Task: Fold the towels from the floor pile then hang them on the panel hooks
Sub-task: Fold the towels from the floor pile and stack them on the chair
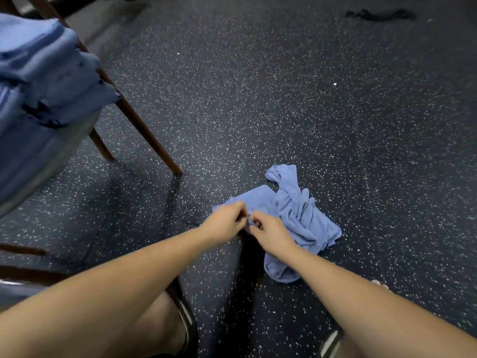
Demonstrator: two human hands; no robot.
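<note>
Blue towel [296,210] is being pinched at its edge by left hand [224,220] and right hand [269,232], likely for shaking open.

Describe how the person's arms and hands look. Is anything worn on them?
The left forearm and the right forearm are bare to the frame edge; no sleeve shows. The left hand and the right hand wear no gloves. No watch, bracelet or ring is visible, though the hands are slightly blurred.
</note>
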